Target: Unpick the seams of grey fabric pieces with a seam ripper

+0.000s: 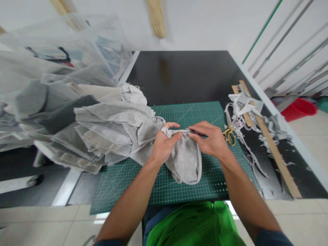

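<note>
A light grey knit garment (186,160) lies bunched over the green cutting mat (128,186), one part hanging down in a rounded loop. My left hand (164,143) grips its upper edge between thumb and fingers. Close on the right, my right hand (210,138) is closed around a small dark-handled tool (202,135) with a metal tip. That tip meets the fabric edge by my left thumb; its exact kind is partly hidden by my fingers. Gold-handled scissors (230,136) lie to the right of my right hand.
Grey fabric pieces (58,112) are heaped on the left, below a clear plastic bin (107,44). On the right are white fabric scraps (241,104) and a long wooden ruler (276,157). A red bucket (298,108) stands on the floor beyond the table edge.
</note>
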`<state>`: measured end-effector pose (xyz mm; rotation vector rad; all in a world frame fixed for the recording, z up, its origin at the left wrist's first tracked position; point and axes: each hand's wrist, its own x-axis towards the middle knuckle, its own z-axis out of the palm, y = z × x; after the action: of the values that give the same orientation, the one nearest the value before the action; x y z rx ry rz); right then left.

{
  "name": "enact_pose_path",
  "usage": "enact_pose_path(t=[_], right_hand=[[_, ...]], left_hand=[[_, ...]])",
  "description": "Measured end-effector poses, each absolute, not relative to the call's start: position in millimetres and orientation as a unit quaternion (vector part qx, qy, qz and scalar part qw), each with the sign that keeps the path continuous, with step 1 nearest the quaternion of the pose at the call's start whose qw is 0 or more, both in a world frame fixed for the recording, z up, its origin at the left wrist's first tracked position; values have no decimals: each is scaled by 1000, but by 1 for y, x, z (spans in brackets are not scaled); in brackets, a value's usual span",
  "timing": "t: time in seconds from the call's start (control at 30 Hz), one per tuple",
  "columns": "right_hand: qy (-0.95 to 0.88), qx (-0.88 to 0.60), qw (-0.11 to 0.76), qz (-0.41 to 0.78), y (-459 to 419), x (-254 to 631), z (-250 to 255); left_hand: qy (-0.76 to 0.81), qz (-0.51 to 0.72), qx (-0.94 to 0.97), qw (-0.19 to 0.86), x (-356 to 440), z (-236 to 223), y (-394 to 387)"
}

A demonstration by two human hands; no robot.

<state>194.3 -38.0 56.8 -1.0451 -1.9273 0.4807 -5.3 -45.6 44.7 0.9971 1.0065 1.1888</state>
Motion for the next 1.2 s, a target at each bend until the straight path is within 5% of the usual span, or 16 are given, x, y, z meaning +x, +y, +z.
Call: enact_pose_path(t=[1.2], right_hand=[[-785,-418,421,176,-39,194,58]], left_hand=[[440,502,489,562,-5,38,-46]])
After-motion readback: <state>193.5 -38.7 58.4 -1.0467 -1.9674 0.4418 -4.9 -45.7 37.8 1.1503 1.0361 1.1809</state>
